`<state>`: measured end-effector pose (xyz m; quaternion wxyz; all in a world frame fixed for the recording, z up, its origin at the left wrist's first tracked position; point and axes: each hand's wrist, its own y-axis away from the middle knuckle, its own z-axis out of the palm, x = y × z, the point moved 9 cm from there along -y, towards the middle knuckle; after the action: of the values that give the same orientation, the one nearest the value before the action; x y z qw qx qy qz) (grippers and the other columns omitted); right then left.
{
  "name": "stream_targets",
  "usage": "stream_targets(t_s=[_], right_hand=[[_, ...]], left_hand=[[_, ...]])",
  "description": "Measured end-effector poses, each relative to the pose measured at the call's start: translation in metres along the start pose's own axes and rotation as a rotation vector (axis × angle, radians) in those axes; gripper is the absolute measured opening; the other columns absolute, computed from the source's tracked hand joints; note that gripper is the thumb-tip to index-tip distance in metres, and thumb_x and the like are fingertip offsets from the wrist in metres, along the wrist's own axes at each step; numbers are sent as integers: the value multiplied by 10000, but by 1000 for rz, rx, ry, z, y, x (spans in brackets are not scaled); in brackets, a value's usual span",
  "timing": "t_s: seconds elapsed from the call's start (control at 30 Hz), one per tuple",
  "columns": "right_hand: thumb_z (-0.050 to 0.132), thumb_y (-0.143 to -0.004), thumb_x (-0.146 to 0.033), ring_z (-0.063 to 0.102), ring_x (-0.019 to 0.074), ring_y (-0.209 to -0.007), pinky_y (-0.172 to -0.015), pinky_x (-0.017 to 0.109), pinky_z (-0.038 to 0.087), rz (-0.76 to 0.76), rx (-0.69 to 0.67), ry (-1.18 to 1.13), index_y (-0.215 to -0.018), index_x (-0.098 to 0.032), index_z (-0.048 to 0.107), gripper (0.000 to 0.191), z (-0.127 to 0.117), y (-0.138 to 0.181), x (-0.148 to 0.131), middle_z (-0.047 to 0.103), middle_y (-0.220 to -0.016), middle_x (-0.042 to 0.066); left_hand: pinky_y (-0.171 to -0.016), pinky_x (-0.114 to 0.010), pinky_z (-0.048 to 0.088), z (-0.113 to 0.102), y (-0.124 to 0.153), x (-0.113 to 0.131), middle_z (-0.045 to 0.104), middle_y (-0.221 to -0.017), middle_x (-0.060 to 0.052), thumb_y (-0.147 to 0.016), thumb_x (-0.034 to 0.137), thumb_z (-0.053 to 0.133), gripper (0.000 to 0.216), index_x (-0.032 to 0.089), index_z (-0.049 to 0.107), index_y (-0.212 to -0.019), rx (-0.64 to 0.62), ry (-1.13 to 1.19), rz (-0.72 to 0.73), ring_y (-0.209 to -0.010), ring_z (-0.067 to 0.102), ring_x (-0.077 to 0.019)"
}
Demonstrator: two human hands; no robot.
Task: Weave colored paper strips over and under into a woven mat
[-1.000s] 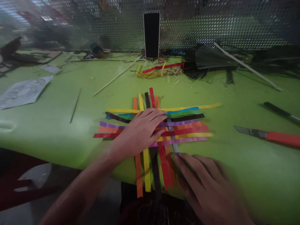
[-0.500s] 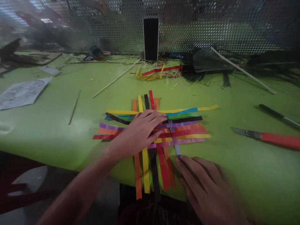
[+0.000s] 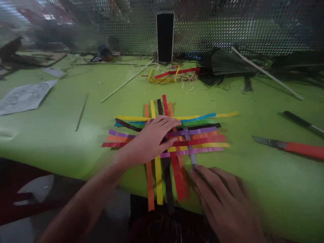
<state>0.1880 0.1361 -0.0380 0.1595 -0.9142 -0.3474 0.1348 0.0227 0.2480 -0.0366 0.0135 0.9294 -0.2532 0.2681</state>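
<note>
Coloured strips cross one another in a loose weave in front of me. Orange [image 3: 150, 189], yellow [image 3: 158, 184], black [image 3: 167, 182] and red [image 3: 178, 179] strips run toward me. Across them lie purple, red, yellow, blue, green and black strips. My left hand [image 3: 153, 138] rests palm down over the middle of the weave, fingers stretched, covering part of the crossings. At the weave's right side, a grey strip [image 3: 192, 159] passes among the crosswise strips. My right hand [image 3: 222, 199] has its fingertips closed on the near end of that strip.
On the green table [image 3: 88, 141], a red-handled knife [image 3: 301, 148] lies right, blade toward the weave, beside a black-handled tool [image 3: 297, 118]. A phone [image 3: 165, 37] stands at the back. Thin sticks [image 3: 128, 81], strip scraps [image 3: 177, 72] and a drawn-on paper [image 3: 26, 96] lie around.
The view has shifted slightly, so everything sits a little higher in the picture. Both hands keep nearly the same places on the strips.
</note>
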Motion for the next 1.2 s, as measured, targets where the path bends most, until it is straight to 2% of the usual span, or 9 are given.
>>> stream_targets(t_s=[0.23, 0.47, 0.67, 0.83, 0.93, 1.03, 1.2], right_hand=[[500, -1041, -161, 588, 293, -1117, -915, 462, 421, 64, 12, -1, -1304, -216, 689, 328, 1, -9, 1, 699, -1280, 123], [490, -1036, -138, 575, 277, -1107, -906, 451, 418, 35, 24, -16, -1348, -178, 663, 359, 0, -7, -1, 723, -1292, 80], [509, -1004, -93, 562, 265, -1104, -913, 444, 415, 23, -7, -25, -1384, -203, 649, 420, 1, -9, -2, 732, -1327, 19], [504, -1005, -89, 564, 262, -1094, -905, 441, 427, 58, 2, -31, -1409, -208, 638, 442, 2, -11, -1, 730, -1326, 43], [462, -1035, -110, 561, 253, -1077, -911, 427, 420, 86, 25, -37, -1372, -165, 655, 393, 1, -11, 1, 728, -1305, 64], [440, -1040, -104, 550, 250, -1058, -896, 415, 412, 51, 41, -26, -1336, -118, 667, 373, -1, -12, -1, 732, -1284, 70], [496, -994, -54, 543, 256, -1070, -894, 417, 411, 46, 17, -40, -1348, -148, 668, 405, 0, -14, -1, 732, -1314, 48]], left_hand=[[-1197, -540, 386, 0, -1, -1, 581, -1487, -102, -1079, 368, 479, 394, 228, 519, -1445, -6, -8, -10, -1430, 459, -288], [-1207, -545, 373, 1, 0, -2, 561, -1498, -101, -1073, 370, 491, 407, 236, 502, -1457, -4, -19, 4, -1437, 448, -285], [-1197, -564, 376, 0, 0, -3, 567, -1490, -104, -1070, 378, 488, 400, 247, 508, -1448, 0, 3, 2, -1428, 453, -295], [-1200, -553, 375, 1, 0, -2, 561, -1491, -102, -1063, 359, 498, 408, 244, 500, -1454, 2, -3, 7, -1427, 449, -292], [-1193, -549, 384, 1, 1, -3, 558, -1493, -104, -1064, 388, 510, 427, 249, 491, -1467, 6, -6, -1, -1432, 448, -296], [-1195, -543, 384, 2, 1, -2, 561, -1489, -104, -1065, 394, 509, 431, 245, 488, -1468, 5, -12, 3, -1433, 448, -294], [-1224, -561, 347, 2, 0, 0, 550, -1507, -105, -1075, 390, 481, 394, 235, 519, -1436, 7, -20, 20, -1450, 438, -289]])
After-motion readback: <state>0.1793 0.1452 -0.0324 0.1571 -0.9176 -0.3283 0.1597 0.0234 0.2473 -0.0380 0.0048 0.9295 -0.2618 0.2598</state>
